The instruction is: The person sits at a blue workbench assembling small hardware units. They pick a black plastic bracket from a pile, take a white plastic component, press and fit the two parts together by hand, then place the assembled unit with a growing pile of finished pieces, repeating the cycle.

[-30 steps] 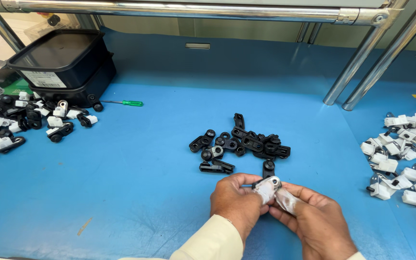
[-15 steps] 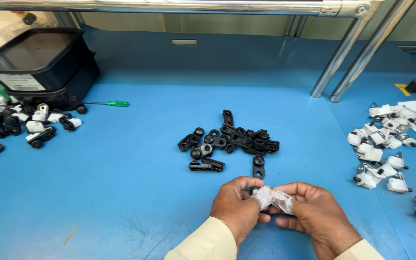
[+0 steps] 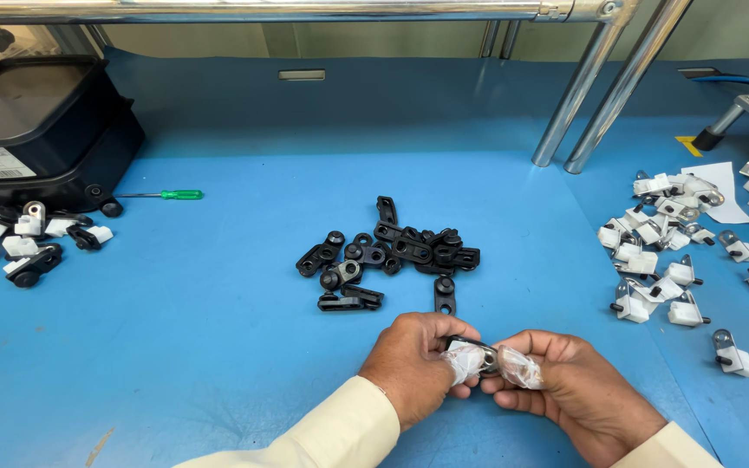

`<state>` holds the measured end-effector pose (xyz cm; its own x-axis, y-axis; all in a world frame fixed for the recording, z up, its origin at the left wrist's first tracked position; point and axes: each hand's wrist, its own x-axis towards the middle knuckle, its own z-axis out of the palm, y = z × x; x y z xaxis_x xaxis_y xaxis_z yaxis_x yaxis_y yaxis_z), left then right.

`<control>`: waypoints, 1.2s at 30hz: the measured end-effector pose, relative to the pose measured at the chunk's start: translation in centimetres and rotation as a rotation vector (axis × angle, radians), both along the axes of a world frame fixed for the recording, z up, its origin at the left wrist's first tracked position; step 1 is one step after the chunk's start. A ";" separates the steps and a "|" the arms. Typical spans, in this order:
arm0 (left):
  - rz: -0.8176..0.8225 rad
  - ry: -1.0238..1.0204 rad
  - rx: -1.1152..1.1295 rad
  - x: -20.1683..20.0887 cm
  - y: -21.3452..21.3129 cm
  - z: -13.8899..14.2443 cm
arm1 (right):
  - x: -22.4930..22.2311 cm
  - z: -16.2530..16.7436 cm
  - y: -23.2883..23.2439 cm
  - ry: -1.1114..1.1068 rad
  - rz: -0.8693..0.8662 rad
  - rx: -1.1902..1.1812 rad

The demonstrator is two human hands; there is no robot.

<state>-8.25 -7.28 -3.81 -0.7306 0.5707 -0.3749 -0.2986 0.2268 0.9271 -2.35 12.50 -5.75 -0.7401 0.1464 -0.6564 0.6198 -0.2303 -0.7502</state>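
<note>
Nearest, low centre: a small part [image 3: 477, 354], metal ring showing, wrapped in clear film, is held between both hands just above the table [image 3: 218, 347]. Left hand [image 3: 418, 364]: grip closed on the part's left end, fingers curled over it. Right hand [image 3: 565, 390]: grip closed on the right end, where crumpled film is pinched by thumb and fingers. Cream sleeves [image 3: 340, 433] are seen at both wrists. Just beyond the hands: a heap of black links [image 3: 392, 256], loosely piled, some touching. Right side: white clips [image 3: 661, 251] with metal eyes, scattered, a few on a paper sheet [image 3: 726, 186]. Left edge: mixed black and white pieces [image 3: 28, 243]. Behind these: a green screwdriver [image 3: 166, 195] lying flat, and a black case [image 3: 36, 130]. Farthest: chrome tubes [image 3: 600, 87], slanted, under a horizontal rail [image 3: 262, 10].
</note>
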 end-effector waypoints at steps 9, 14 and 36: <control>0.011 0.296 -0.338 0.9 0.3 3.5 | 0.3 1.0 -2.7 -0.023 -0.251 0.022; 0.052 0.304 -0.321 1.5 0.5 4.2 | 1.7 1.5 -5.2 0.190 -0.224 0.473; 0.031 0.325 -0.428 3.1 0.4 4.8 | 1.6 0.9 -3.3 0.116 -0.113 0.305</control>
<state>-5.19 -6.89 0.95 -0.8621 0.3923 -0.3208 -0.0242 0.6004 0.7993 -0.71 9.18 -4.83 -0.7750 0.4083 -0.4823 0.5100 -0.0465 -0.8589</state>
